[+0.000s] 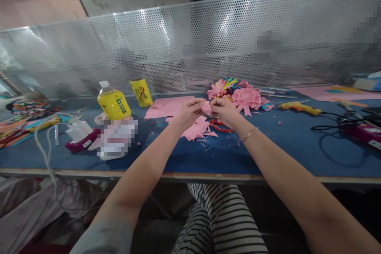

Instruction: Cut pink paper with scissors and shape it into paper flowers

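Note:
Both hands meet over the middle of the blue table, pinching a small curled piece of pink paper (206, 107). My left hand (191, 111) grips its left side between thumb and fingers. On its right side, my right hand (225, 112) is closed on the same piece. Red-handled scissors (220, 126) lie under my right hand, their blades mostly hidden. Cut pink paper scraps (195, 130) are scattered below the hands. Larger pink sheets (166, 106) lie behind to the left. Pink paper flowers (246, 97) with ribbon-like tails sit just behind my right hand.
A yellow-labelled bottle (114, 103) and a yellow can (141, 93) stand to the left, near a purple power strip (81, 141). A yellow glue gun (301, 108) with a black cord lies to the right. A perforated metal screen (205, 43) borders the table's back.

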A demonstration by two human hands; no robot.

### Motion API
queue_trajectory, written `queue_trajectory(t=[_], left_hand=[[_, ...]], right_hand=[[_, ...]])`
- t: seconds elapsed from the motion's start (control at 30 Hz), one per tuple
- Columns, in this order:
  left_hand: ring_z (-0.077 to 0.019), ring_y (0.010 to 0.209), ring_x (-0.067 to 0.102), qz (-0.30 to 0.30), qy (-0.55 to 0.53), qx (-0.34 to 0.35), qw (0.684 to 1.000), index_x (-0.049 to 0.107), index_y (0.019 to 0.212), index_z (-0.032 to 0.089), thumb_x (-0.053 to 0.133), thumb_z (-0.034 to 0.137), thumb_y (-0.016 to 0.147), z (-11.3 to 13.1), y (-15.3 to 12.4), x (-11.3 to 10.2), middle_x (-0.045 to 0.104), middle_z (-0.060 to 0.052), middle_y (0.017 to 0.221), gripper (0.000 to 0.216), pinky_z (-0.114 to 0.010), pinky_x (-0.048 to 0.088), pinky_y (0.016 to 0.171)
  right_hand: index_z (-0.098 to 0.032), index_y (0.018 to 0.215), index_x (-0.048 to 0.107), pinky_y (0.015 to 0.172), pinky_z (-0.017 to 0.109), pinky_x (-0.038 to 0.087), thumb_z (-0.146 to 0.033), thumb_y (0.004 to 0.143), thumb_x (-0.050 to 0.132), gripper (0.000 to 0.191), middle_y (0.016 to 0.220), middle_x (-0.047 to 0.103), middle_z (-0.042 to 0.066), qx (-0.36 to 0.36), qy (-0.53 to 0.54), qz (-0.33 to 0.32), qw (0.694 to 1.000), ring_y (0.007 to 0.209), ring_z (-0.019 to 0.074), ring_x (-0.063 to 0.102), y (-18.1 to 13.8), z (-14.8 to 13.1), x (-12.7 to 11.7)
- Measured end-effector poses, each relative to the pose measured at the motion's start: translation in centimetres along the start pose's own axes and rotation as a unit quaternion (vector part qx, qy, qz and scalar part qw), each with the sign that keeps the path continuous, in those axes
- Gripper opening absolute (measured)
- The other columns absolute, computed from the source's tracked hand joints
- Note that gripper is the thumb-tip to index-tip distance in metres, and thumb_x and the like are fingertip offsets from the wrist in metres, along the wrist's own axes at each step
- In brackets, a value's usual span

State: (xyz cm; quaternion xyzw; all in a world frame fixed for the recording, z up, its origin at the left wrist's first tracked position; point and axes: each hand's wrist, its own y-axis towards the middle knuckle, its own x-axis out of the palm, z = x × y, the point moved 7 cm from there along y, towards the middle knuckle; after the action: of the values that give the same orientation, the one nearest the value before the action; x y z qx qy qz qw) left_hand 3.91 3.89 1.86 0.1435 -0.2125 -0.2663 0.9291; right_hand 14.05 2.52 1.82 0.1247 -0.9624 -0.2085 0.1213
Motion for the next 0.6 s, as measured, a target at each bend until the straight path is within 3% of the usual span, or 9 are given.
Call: queue_trajectory(t=[0.2, 0.4, 0.6], left_hand=[[-0.0088, 0.067, 0.056, -0.023, 0.052, 0.027, 0.998, 0.061, 0.078, 0.018, 0.066, 0.02, 0.062, 0.5, -0.4, 0.7, 0.059, 0.002, 0.071, 0.017, -0.026, 0.047, 0.066], [-0.0093, 0.073, 0.054, -0.024, 0.162, 0.108, 0.981, 0.058, 0.083, 0.018, 0.068, 0.019, 0.058, 1.0, -0.5, 1.1, 0.057, 0.0, 0.077, 0.028, -0.024, 0.047, 0.067], [-0.0115, 0.077, 0.055, -0.017, 0.202, 0.107, 0.974, 0.06, 0.085, 0.017, 0.066, 0.024, 0.06, 0.9, -0.3, 1.0, 0.059, -0.002, 0.083, 0.026, -0.028, 0.048, 0.069]], right_hand=[[-0.016, 0.054, 0.049, 0.054, 0.019, 0.04, -0.015, 0.056, 0.064, 0.015, 0.054, 0.045, -0.006, 0.023, 0.039, -0.004, 0.999, 0.052, 0.0041, 0.045, -0.3, -0.1, 0.2], [-0.016, 0.054, 0.048, 0.056, 0.021, 0.042, -0.014, 0.056, 0.063, 0.015, 0.055, 0.048, -0.006, 0.034, 0.063, -0.008, 0.997, 0.053, 0.0052, 0.048, -0.2, 0.2, 0.3], [-0.016, 0.055, 0.048, 0.051, 0.019, 0.039, -0.017, 0.058, 0.064, 0.016, 0.056, 0.048, -0.005, 0.009, 0.033, 0.006, 0.999, 0.051, 0.0044, 0.045, -0.1, 0.0, -0.3]])
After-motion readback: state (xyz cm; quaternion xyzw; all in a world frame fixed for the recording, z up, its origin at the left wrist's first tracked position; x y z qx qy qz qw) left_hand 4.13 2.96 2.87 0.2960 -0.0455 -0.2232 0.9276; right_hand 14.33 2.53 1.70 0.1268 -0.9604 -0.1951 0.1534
